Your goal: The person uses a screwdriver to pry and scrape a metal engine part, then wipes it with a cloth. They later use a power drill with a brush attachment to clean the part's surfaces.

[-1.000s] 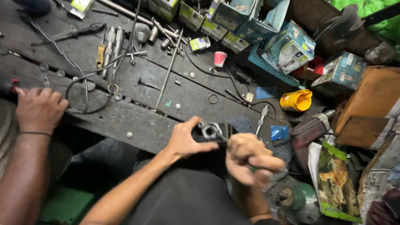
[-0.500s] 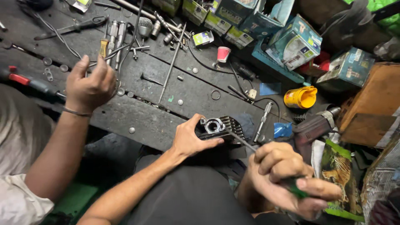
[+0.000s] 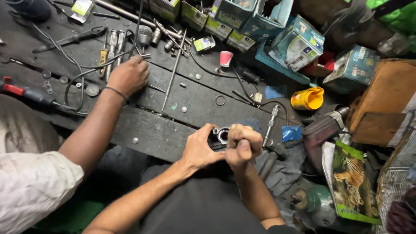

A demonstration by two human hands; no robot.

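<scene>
Here, at lower centre, the left hand (image 3: 197, 149) should brace the small metal housing (image 3: 220, 135) it grips while the right hand (image 3: 242, 145), fisted closed over it, presses squarely.

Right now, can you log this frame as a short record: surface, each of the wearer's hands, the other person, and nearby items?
surface: dark workbench strewn with tools
left hand: grips a small black metal part at the bench edge
right hand: fisted over the same part; any tool inside is hidden
other person's hand: reaching among loose tools, thin band on the wrist
nearby: yellow cap, small red cup, teal boxes
</scene>
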